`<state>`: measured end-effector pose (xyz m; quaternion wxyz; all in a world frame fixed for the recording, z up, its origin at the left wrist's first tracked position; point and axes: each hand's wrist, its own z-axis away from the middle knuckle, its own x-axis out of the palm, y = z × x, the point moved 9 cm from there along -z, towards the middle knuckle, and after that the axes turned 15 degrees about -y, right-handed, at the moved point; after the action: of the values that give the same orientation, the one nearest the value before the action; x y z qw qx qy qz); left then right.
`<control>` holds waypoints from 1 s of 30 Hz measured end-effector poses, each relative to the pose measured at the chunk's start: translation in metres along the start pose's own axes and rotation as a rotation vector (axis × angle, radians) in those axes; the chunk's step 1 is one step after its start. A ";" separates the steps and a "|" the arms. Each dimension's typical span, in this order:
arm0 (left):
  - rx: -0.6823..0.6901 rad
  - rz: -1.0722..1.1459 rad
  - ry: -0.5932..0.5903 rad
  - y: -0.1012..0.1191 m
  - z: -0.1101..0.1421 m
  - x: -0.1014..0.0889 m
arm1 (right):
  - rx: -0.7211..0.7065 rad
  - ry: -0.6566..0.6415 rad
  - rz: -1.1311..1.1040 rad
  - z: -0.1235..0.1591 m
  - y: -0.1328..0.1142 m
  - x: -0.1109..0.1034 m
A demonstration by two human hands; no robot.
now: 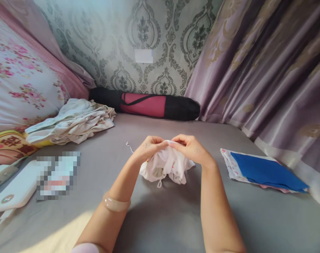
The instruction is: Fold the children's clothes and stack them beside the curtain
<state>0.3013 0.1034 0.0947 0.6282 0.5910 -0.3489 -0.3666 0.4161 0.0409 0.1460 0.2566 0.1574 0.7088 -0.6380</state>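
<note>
Bunched white cloth with drawstring-like cords (166,167) hangs between my two hands, its lower folds close to or on the grey sheet. It looks like a small garment or pouch; the folds hide its exact kind. My left hand (151,147) pinches its upper edge between thumb and fingers. Close beside it, my right hand (189,147) grips the same edge, thumb on top and fingers curled behind. The thumbs almost meet. One thin white cord (129,147) sticks out past my left hand. A pale bangle (116,203) circles my left forearm.
Folded blue cloth (268,172) lies on patterned white fabric at right. Crumpled pale cloth (75,121) rests at left, near a floral pillow (25,77). A white power bank (20,186) and power strip (3,175) sit front left. A red-black long bag (144,104) lines the wall.
</note>
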 end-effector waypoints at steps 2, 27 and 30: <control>0.011 -0.078 0.006 0.003 0.002 -0.004 | 0.023 0.087 0.018 0.004 0.002 -0.011; 0.072 -0.617 -0.251 0.016 0.002 0.033 | 0.089 0.602 -0.072 0.063 0.018 -0.085; 0.084 -0.595 -0.243 0.010 -0.002 0.029 | 0.096 0.613 -0.073 0.064 0.017 -0.086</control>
<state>0.3176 0.0788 0.1045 0.4225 0.6443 -0.2480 -0.5872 0.5062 -0.0113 0.1774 0.0002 0.3289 0.7273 -0.6023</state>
